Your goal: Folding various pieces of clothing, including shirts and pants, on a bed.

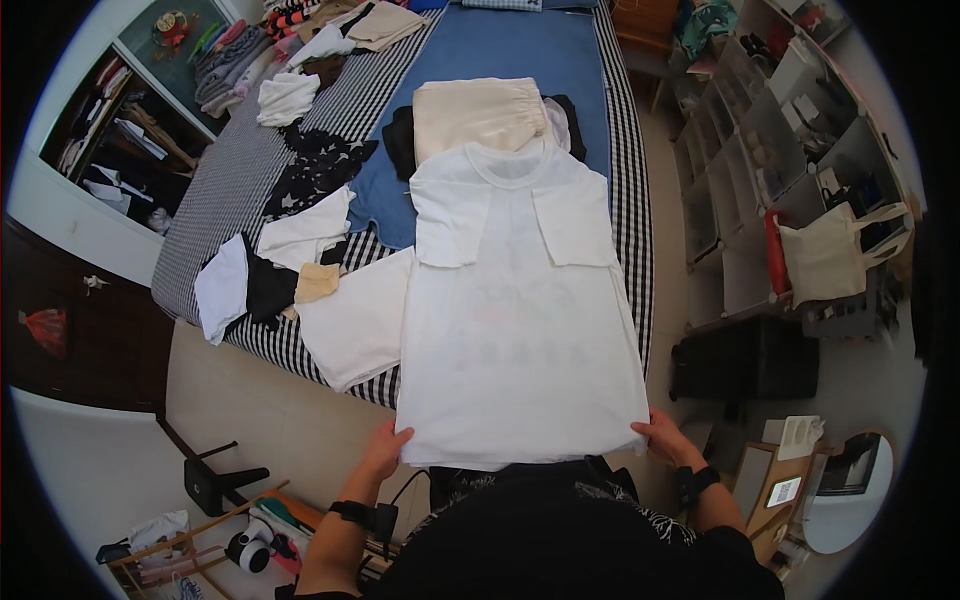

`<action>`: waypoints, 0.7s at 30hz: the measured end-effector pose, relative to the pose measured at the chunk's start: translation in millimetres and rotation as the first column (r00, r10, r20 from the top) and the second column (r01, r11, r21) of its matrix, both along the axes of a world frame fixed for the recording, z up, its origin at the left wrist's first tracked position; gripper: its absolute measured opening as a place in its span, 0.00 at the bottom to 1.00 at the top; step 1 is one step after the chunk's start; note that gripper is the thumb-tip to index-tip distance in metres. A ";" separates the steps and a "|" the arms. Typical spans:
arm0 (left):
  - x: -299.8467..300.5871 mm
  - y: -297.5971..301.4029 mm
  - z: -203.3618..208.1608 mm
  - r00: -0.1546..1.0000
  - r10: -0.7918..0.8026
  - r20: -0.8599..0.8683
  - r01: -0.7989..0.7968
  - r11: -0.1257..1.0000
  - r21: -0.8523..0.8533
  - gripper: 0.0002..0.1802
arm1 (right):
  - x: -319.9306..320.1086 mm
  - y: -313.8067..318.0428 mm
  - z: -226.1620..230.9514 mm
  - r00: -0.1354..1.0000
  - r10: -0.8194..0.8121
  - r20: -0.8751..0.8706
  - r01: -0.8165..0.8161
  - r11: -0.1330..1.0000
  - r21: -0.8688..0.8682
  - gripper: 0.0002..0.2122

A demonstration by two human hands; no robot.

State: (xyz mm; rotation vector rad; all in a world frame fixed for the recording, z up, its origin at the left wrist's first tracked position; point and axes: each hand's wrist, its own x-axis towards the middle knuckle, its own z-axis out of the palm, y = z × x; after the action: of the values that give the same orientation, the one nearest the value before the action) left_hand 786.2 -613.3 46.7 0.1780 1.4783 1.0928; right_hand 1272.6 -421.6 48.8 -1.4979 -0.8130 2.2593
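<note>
A white T-shirt [520, 340] lies spread out in front of me, its neckline at the far end and both sleeves folded inward over the body. Faint print shows through the cloth. At the near left corner of the hem, my left hand [385, 446] pinches the fabric. My right hand [662, 438] grips the opposite hem corner, fingers closed. The hem is held out past the bed's edge, close to my body. Just beyond the collar, folded cream trousers [475, 110] rest on top of darker folded clothes.
The bed has a black-and-white checked cover [630, 200] and a blue mat [490, 45]. Loose clothes, including a star-patterned black garment [320, 165], lie on its left. Shelves [740, 150] and a black suitcase [740, 362] stand right; a clothes rack [200, 545] is lower left.
</note>
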 end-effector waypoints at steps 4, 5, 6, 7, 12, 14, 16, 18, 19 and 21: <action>-2.6 -6.6 6.6 0.997 -0.070 -0.029 0.068 0.995 -0.066 0.21 | 7.1 -8.3 8.3 0.990 0.106 0.092 -0.100 0.993 -0.065 0.23; -5.0 -8.4 17.0 0.993 -0.113 -0.044 0.110 0.991 -0.069 0.21 | 10.2 -9.9 17.3 0.986 0.125 0.114 -0.114 0.989 -0.095 0.22; -6.9 -8.9 30.2 0.992 -0.119 -0.050 0.116 0.991 -0.062 0.21 | 17.1 -12.0 26.3 0.987 0.118 0.110 -0.109 0.990 -0.087 0.22; -10.2 -10.9 46.5 0.971 -0.233 -0.047 0.229 0.971 -0.074 0.22 | 24.5 -13.4 34.2 0.979 0.177 0.099 -0.170 0.983 -0.069 0.22; -12.3 -23.0 74.4 0.688 -0.712 -0.140 0.664 0.695 -0.277 0.25 | 62.7 -43.3 36.7 0.931 0.361 0.062 -0.333 0.905 -0.264 0.23; -10.2 -39.3 67.8 0.508 -0.854 -0.115 0.799 0.517 -0.307 0.26 | 75.3 -65.1 23.3 0.922 0.387 -0.016 -0.369 0.864 -0.342 0.23; -10.5 -51.2 57.5 0.576 -0.817 -0.029 0.760 0.547 -0.351 0.25 | 77.2 -73.7 20.1 0.938 0.346 -0.019 -0.328 0.868 -0.373 0.23; -14.8 -43.1 61.6 0.603 -0.792 -0.091 0.741 0.599 -0.302 0.24 | 65.0 -73.8 37.4 0.958 0.287 -0.009 -0.268 0.882 -0.388 0.24; -15.9 -29.9 74.5 0.598 -0.796 -0.094 0.745 0.596 -0.301 0.24 | 56.2 -66.3 49.1 0.984 0.178 0.002 -0.166 0.919 -0.358 0.24; -21.9 6.4 97.9 0.828 -0.560 0.002 0.552 0.815 -0.179 0.22 | 42.9 -44.5 61.8 0.998 0.059 0.011 -0.052 0.945 -0.323 0.25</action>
State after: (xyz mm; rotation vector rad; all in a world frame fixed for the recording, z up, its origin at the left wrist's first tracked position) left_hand 764.3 -606.9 144.6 0.4883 1.4273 0.4815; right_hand 1315.5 -466.1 110.6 -1.6554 -0.5120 2.5184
